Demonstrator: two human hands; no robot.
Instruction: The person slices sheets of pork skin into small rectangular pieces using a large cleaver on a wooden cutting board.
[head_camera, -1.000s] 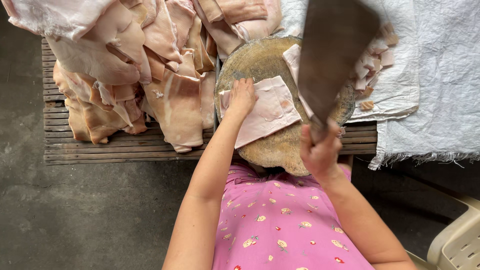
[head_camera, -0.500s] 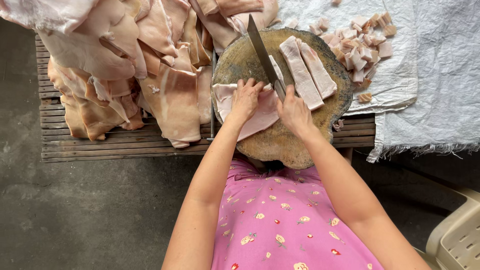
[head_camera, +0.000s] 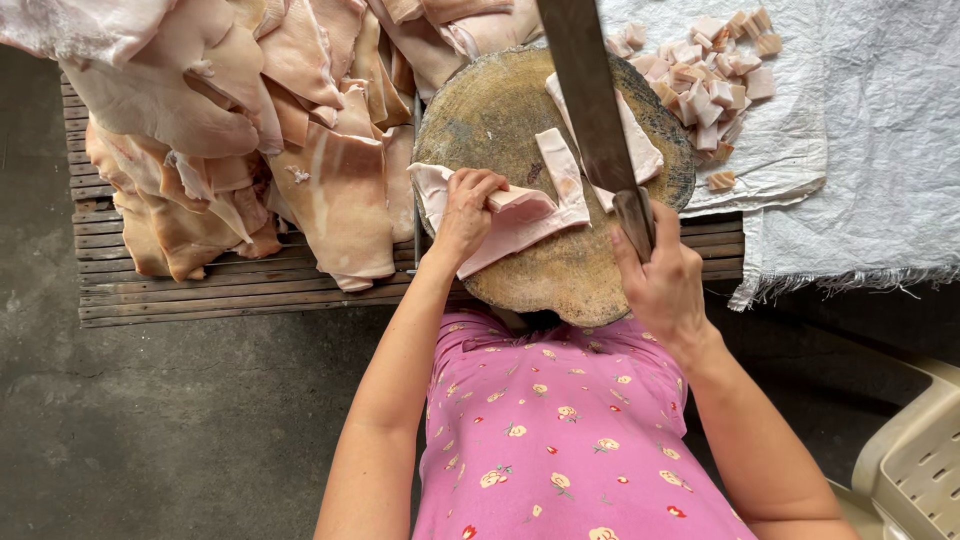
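The person's left hand (head_camera: 468, 205) presses down on a pale slab of pork skin (head_camera: 500, 225), fingers curled over its upper edge and holding it flat against the round wooden chopping block (head_camera: 540, 280). The slab lies across the left half of the block, one corner hanging slightly past the rim on the near side. The right hand (head_camera: 660, 280) is wrapped tight around the dark handle of a cleaver (head_camera: 590, 100), whose broad blade points away from the person, raised over the block and seen nearly edge-on, so it reads as a long grey bar. Just beside the slab, touching its right end, lies a cut strip (head_camera: 562, 175), and further right a second, wider strip (head_camera: 630, 135) lies partly hidden under the blade. To the left of the block a large heap of uncut skins (head_camera: 250, 130) is piled on a slatted wooden pallet (head_camera: 200, 295), some pieces draping against the block's edge. Beyond the block to the right, a pile of small cut cubes (head_camera: 710, 85) sits on a white woven sack (head_camera: 860, 150) spread over the pallet and floor. A beige plastic chair (head_camera: 915, 460) shows at the lower right corner.
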